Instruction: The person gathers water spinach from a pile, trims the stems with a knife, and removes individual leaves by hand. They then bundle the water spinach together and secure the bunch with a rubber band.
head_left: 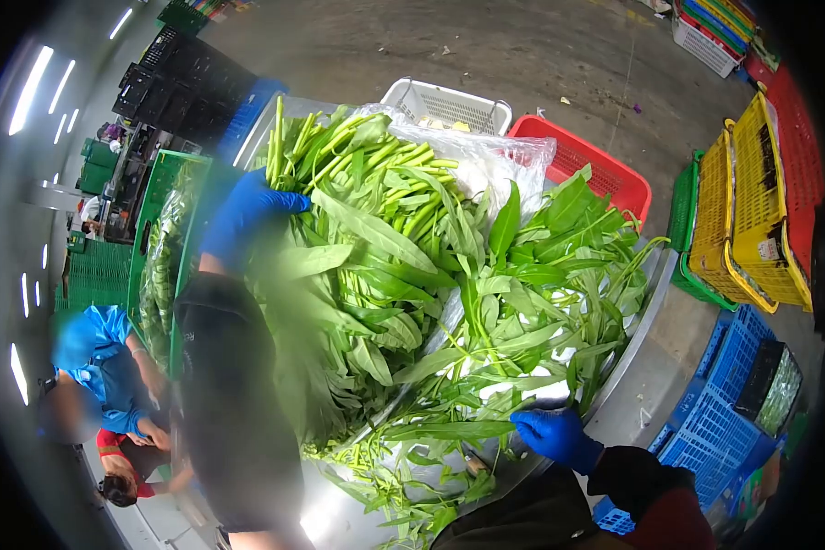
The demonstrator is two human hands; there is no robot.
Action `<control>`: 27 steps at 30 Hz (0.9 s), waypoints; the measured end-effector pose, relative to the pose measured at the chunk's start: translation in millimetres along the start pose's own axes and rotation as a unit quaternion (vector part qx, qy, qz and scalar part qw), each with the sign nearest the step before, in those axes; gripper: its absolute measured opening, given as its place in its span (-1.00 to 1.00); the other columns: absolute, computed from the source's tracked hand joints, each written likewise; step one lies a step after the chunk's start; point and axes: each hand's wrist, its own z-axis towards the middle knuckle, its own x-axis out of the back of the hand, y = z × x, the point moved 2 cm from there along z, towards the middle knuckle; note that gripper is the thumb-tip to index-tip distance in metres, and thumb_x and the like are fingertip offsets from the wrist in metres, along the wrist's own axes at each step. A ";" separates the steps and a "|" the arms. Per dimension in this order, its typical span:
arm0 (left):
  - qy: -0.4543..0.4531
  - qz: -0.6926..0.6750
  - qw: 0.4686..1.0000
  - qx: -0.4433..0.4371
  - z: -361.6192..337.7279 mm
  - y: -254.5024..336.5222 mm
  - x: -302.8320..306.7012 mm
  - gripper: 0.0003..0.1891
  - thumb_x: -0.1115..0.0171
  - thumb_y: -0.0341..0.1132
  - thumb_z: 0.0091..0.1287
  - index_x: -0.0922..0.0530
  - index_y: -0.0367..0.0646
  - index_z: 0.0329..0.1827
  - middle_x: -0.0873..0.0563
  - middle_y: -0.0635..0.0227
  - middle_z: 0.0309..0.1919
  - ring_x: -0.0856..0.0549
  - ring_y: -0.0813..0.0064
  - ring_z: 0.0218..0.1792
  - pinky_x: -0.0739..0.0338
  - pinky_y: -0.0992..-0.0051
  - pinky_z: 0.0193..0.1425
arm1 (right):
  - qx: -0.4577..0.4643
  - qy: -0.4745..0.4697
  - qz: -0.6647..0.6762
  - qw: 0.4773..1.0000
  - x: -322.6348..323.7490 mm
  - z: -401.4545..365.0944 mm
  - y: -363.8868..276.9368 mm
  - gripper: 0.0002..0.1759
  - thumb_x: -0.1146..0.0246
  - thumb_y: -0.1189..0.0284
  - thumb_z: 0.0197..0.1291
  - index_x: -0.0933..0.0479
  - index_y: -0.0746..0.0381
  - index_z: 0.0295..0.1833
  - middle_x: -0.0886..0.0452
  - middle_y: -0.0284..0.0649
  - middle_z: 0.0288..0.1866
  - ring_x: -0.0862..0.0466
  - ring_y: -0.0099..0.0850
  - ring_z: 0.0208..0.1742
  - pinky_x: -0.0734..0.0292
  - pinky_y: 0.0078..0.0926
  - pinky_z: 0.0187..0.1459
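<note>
A large heap of water spinach (pixel 376 247) covers the left half of a metal worktop (pixel 646 367). My left hand (pixel 252 215), in a blue glove, is closed around stems at the heap's far left edge; some fingers are hidden behind leaves. Leaves beside its forearm are blurred. Low in the view, my right hand (pixel 559 438), also blue-gloved, has its fingers closed at the tip of a long water spinach leaf (pixel 454 430). Looser sprigs (pixel 550 275) spread over the right side, and short trimmed pieces (pixel 376 472) lie near the front.
Behind the worktop stand a white basket (pixel 449 105), clear plastic sheeting (pixel 486 151) and a red basket (pixel 596 151). Yellow crates (pixel 756 211) and blue crates (pixel 724 403) are at right. At left are a green crate (pixel 160 247) and two people, one in a blue top (pixel 105 353).
</note>
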 end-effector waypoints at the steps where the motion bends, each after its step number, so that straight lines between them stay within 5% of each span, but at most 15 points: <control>1: 0.034 -0.002 0.999 0.006 -9.7 10.8 -4.0 -0.61 -0.32 -0.50 0.02 -0.58 -0.31 -0.01 -0.69 0.36 -0.31 -0.61 0.55 -0.33 -0.48 0.50 -0.19 | -0.004 -0.004 -0.001 1.000 -0.9 -1.1 1.3 -0.79 -0.26 0.39 0.07 -0.61 0.15 -0.15 -0.66 -0.22 -0.34 -0.67 -0.28 -0.33 -0.60 -0.38 -0.32; 4: 0.170 -0.051 0.983 -0.036 1.6 -20.6 2.4 -0.66 -0.35 -0.55 -0.07 -0.61 -0.29 -0.15 -0.71 0.34 -0.40 -0.64 0.53 -0.46 -0.53 0.52 -0.31 | 0.013 -0.002 -0.010 1.000 -1.6 -1.0 3.7 -0.79 -0.26 0.39 0.07 -0.61 0.14 -0.15 -0.66 -0.21 -0.34 -0.67 -0.27 -0.32 -0.60 -0.36 -0.32; 8: 0.250 -0.090 0.960 -0.091 -29.0 -35.2 16.1 -0.67 -0.29 -0.54 -0.02 -0.58 -0.27 -0.12 -0.69 0.37 -0.34 -0.64 0.53 -0.41 -0.52 0.54 -0.29 | 0.027 0.033 0.006 0.999 -2.1 -2.2 5.4 -0.82 -0.26 0.39 0.06 -0.60 0.14 -0.18 -0.65 -0.20 -0.35 -0.67 -0.25 -0.35 -0.59 -0.35 -0.34; 9: 0.276 -0.097 0.945 -0.150 -33.0 -51.1 23.5 -0.84 -0.21 -0.43 0.07 -0.60 -0.27 -0.28 -0.60 0.44 -0.53 -0.52 0.68 -0.59 -0.39 0.62 -0.55 | 0.019 0.031 0.001 0.999 -3.1 -3.3 4.7 -0.83 -0.26 0.39 0.06 -0.60 0.14 -0.19 -0.65 -0.20 -0.35 -0.67 -0.25 -0.36 -0.59 -0.34 -0.34; 12: 0.349 -0.088 0.922 -0.140 -52.6 -77.3 53.5 -0.94 -0.14 -0.44 0.18 -0.53 -0.20 -0.43 -0.52 0.46 -0.64 -0.49 0.67 -0.64 -0.34 0.63 -0.59 | 0.007 0.029 -0.014 0.999 -4.8 -5.0 4.7 -0.86 -0.27 0.39 0.06 -0.59 0.13 -0.22 -0.65 -0.20 -0.37 -0.66 -0.23 -0.38 -0.58 -0.34 -0.36; 16: 0.374 -0.234 0.884 -0.153 -87.9 -82.3 55.5 -0.99 -0.09 -0.47 0.20 -0.48 -0.17 -0.36 -0.50 0.49 -0.57 -0.49 0.68 -0.58 -0.36 0.65 -0.55 | 0.016 0.041 -0.034 0.998 -9.2 -6.4 6.6 -0.88 -0.27 0.39 0.06 -0.59 0.12 -0.25 -0.65 -0.21 -0.39 -0.66 -0.22 -0.44 -0.57 -0.34 -0.39; 22: 0.367 -0.149 0.887 -0.236 -131.2 -97.9 70.4 -0.77 -0.08 -0.46 0.24 -0.49 -0.22 -0.03 -0.60 0.31 -0.29 -0.63 0.46 -0.31 -0.56 0.47 -0.25 | -0.009 0.055 -0.009 0.998 -17.5 -6.3 10.2 -0.85 -0.25 0.42 0.09 -0.60 0.15 -0.19 -0.64 -0.17 -0.42 -0.64 -0.31 -0.47 -0.55 -0.39 -0.38; 24: 0.330 -0.315 0.857 -0.240 -157.9 -79.6 59.5 -0.79 -0.09 -0.46 0.25 -0.50 -0.22 -0.05 -0.60 0.30 -0.26 -0.63 0.46 -0.28 -0.57 0.44 -0.19 | -0.040 0.061 0.032 0.997 -21.9 -2.9 8.5 -0.81 -0.25 0.43 0.13 -0.61 0.18 -0.12 -0.64 -0.14 -0.41 -0.64 -0.39 -0.48 -0.54 -0.46 -0.36; 25: 0.319 -0.324 0.858 -0.240 -165.1 -81.2 61.9 -0.80 -0.10 -0.45 0.27 -0.48 -0.22 -0.05 -0.59 0.34 -0.27 -0.62 0.49 -0.30 -0.57 0.50 -0.23 | -0.081 0.046 0.079 0.993 -16.2 10.0 -12.0 -0.72 -0.25 0.45 0.15 -0.57 0.19 0.00 -0.66 -0.18 -0.32 -0.62 -0.54 -0.40 -0.52 -0.55 -0.32; 27: 0.318 -0.230 0.888 -0.241 -178.8 -88.6 65.2 -0.65 -0.25 -0.45 0.11 -0.48 -0.26 -0.01 -0.64 0.29 -0.22 -0.65 0.43 -0.26 -0.59 0.45 -0.18 | 0.028 0.101 0.277 0.955 -5.2 52.6 -68.6 -0.48 -0.24 0.54 0.14 -0.38 0.25 0.25 -0.57 -0.24 0.04 -0.56 -0.58 -0.24 -0.49 -0.59 -0.19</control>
